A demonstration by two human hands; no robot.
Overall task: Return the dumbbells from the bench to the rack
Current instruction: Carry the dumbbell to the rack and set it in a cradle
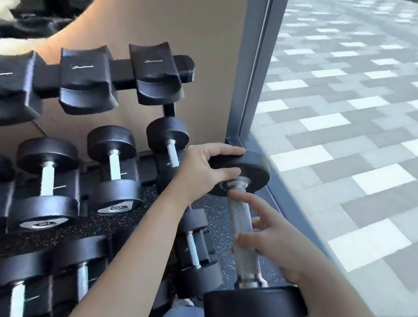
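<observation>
While the black rubber dumbbell with its knurled steel handle hangs in the air just off the right end of the black steel rack, above the speckled rubber floor, I judge the job now is to swing it left and lower both heads squarely into one of the empty curved cradles on the top tier, steering wide of the racked dumbbells below and minding no finger gets caught under a head. My left hand has a firm grip on the far head, fingers over its rim and thumb pressed on the inner face. My right hand has a looser grip: it cups the handle from beneath, thumb laid across it, forefinger stretched toward the far head, so I would close it fully before lifting.
</observation>
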